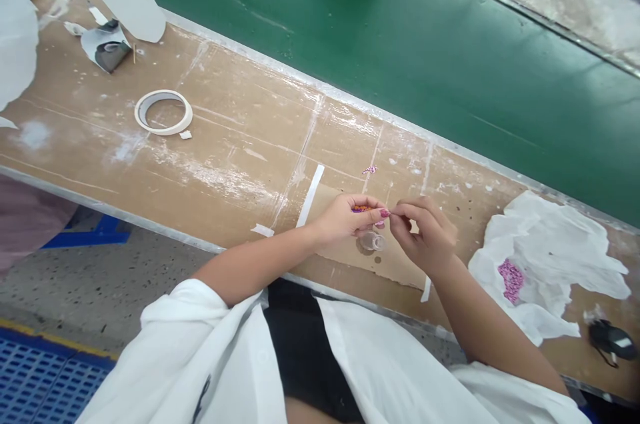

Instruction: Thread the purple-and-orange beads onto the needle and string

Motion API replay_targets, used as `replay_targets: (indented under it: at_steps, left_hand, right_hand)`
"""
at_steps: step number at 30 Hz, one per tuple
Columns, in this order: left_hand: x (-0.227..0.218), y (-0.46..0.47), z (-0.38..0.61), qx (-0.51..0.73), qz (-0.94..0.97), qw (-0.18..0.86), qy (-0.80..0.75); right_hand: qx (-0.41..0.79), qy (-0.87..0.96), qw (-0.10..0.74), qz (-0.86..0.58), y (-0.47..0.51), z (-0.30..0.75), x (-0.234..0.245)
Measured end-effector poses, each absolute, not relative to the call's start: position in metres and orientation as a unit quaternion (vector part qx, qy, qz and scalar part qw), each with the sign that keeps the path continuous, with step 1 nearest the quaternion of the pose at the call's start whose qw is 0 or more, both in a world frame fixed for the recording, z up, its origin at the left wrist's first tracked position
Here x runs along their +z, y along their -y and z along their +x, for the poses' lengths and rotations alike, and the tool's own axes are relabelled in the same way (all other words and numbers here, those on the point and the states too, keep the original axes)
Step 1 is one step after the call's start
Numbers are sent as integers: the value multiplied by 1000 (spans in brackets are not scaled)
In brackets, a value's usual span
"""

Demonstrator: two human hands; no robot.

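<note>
My left hand (350, 216) is closed around a small orange-and-purple piece (361, 209), mostly hidden by the fingers. Something pink shows at the tip of the left thumb. Touching that tip from the other side, my right hand (423, 231) is closed in a pinch; what it grips is too small to make out. A small clear bottle (373, 241) lies on the brown cardboard sheet (336, 247) just below my left hand. Beyond the hands, a little cluster of pink-purple bits (369, 170) rests on the bench.
To the right, a crumpled white sheet (545, 237) bears a pink-purple heap (511, 281), with a black object (611, 342) beside it. A tape roll (186, 119) and a torn grey-white wrapper (106, 45) lie left. Green surface (300, 17) borders the bench's far edge (280, 69).
</note>
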State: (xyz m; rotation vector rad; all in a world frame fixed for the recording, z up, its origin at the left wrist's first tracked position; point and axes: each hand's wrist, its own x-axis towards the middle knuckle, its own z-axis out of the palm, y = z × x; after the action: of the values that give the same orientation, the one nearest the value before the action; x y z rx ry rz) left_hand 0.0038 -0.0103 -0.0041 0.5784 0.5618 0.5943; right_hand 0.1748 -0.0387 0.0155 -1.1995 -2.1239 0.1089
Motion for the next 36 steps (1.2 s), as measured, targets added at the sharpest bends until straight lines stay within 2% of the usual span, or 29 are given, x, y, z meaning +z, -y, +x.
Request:
replay_targets:
  at_steps: [3, 9, 19, 29, 36]
  left_hand:
    - [-4, 12, 3, 303, 312, 855, -283]
    - [-5, 14, 3, 324, 372, 819, -292]
    - [-6, 16, 3, 316, 365, 835, -263]
    - [-2, 16, 0, 338, 410, 799, -284]
    - [-3, 18, 1, 350, 450, 769, -290]
  right_hand:
    - [14, 817, 348, -459, 44, 173, 17]
    - [66, 796, 380, -466, 49, 169, 20]
    - [112, 775, 408, -470, 46, 170, 23]
    - [170, 733, 410, -516, 55, 172, 18]
    - [184, 739, 416, -498, 55, 169, 22]
